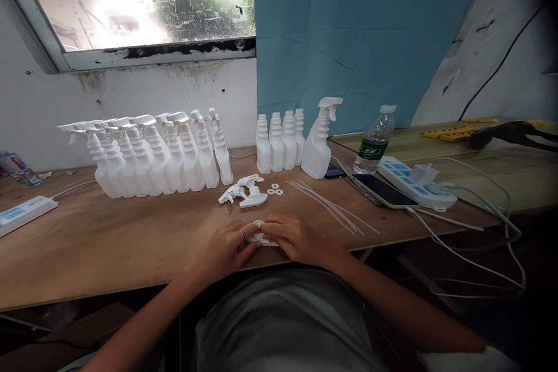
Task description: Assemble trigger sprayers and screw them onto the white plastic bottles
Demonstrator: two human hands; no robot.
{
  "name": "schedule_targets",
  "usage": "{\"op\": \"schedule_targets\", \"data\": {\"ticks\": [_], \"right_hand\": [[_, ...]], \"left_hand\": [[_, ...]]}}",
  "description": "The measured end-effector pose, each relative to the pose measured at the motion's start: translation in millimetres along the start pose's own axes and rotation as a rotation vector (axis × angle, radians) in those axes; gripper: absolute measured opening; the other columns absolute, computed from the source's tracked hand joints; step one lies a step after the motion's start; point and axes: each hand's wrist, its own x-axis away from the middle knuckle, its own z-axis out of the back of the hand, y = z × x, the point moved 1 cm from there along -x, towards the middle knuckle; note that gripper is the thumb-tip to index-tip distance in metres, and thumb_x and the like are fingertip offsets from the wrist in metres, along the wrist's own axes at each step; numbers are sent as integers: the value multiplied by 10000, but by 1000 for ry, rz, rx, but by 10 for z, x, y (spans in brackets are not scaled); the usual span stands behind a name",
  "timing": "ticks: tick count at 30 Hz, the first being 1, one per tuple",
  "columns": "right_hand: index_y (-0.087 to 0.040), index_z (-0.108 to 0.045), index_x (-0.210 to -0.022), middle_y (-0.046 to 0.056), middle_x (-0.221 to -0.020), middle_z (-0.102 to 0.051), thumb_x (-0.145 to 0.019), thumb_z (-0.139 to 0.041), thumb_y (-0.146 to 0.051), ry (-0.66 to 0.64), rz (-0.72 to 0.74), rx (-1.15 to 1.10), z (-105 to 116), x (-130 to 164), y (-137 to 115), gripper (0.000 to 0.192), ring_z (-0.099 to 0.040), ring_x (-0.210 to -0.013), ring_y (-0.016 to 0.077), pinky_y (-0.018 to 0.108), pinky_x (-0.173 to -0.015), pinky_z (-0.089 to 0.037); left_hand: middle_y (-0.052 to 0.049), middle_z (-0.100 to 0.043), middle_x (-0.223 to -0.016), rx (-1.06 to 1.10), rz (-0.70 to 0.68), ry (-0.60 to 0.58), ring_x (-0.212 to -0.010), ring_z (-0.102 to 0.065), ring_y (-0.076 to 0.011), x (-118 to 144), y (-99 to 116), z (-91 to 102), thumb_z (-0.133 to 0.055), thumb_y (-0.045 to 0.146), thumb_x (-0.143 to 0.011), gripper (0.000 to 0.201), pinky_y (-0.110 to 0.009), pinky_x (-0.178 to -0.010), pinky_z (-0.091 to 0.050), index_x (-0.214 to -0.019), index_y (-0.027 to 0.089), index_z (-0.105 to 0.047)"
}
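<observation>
Both forearms came in from the bottom edge and converged at the near rim of the wooden surface (108,244). I saw the left hand (224,247) lying palm down, knuckles up, a ring on one finger, its fingers curled toward 3 o'clock. The right hand (296,238) mirrored it, fingers curled toward 9 o'clock, wrist bent a little. The fingertips of the two hands met over a small white spray-trigger head (260,236) that rested on the surface between them. Both hands were narrowly closed on that piece; I could see only its round collar and a sliver of its body, the rest was hidden under the fingers.

At 12 o'clock from the hands, nearby, lay two or three loose trigger heads (244,192), and just to their 3 o'clock side a few small white washers (274,189). At about 2 o'clock lay a bundle of thin clear dip tubes (331,204), slanted across the surface.

Farther back at 11 o'clock stood a row of white spray bottles with triggers fitted (152,157). At 12 to 1 o'clock stood four uncapped white bottles (279,142) and one more fitted bottle (320,139) just beside them. At 2 o'clock were a water bottle (375,140), a dark phone (383,190) and a white power strip (414,183).
</observation>
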Motion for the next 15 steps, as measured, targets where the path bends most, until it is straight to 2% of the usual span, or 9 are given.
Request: {"op": "schedule_targets", "data": {"ticks": [3,9,15], "right_hand": [[-178,-619,-1080,86,-992,-640,-958,-451,-164,16,-43,-91,-1,-16,16,208,-607,-911,161,298,-823,-512],[-170,-631,-1024,76,-1014,-629,-964,-456,-172,15,-102,-203,-7,-31,37,185,-596,-957,149,279,-861,-486],[-166,-607,-1052,87,-1052,-628,-977,-406,-167,-16,-113,-141,10,-21,3,214,-585,-990,162,305,-895,-473]], "left_hand": [[-25,-649,-921,17,-39,5,-853,-602,-172,-1,-14,-8,-514,324,-944,225,-261,-769,-455,-1143,236,-571],[-13,-648,-869,16,-46,30,-820,-602,-159,0,18,20,-539,323,-935,207,-243,-745,-456,-1102,216,-597],[-6,-628,-831,1,-49,69,-742,-584,-137,4,-4,-5,-542,325,-929,167,-229,-709,-453,-1031,206,-602]]}}
